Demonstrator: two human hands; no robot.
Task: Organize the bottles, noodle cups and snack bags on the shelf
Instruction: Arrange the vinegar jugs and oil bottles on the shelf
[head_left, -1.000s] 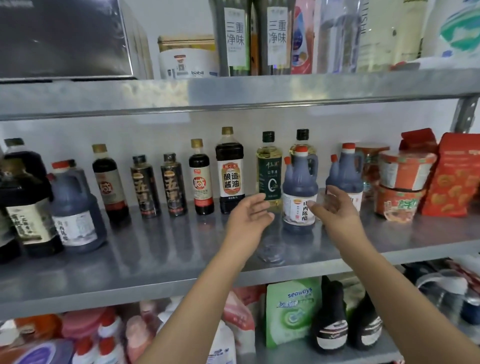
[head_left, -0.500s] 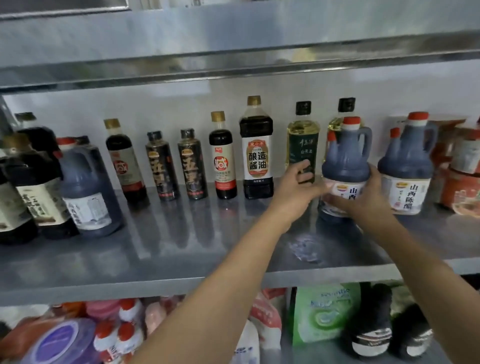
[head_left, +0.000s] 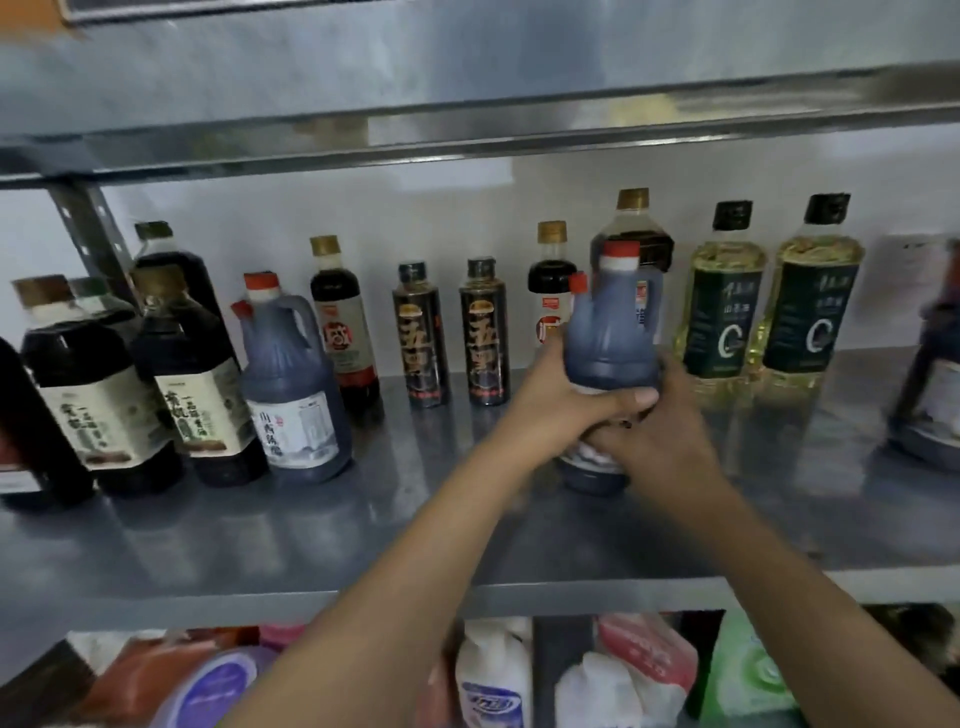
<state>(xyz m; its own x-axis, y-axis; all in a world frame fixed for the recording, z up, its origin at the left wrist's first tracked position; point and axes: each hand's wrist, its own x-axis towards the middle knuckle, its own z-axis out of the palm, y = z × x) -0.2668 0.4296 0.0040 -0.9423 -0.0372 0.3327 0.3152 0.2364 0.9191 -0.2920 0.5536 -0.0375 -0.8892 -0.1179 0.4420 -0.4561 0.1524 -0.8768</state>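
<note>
On steel shelf (head_left: 363, 530), both hands grip dark plastic jug (head_left: 610, 332).

My one view comes from a wide-angle camera worn on the head, close to the metal shelf (head_left: 311, 540), facing it straight on and tilted slightly downward.

A shop or storeroom: steel shelf (head_left: 467, 545) lined with duplicate sauce bottles (head_left: 423, 332), oil bottles (head_left: 722, 306).

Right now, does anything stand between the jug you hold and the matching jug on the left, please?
Nothing visible: the held jug can likely pass along the bare shelf front; the black bottles stand further back.
</note>
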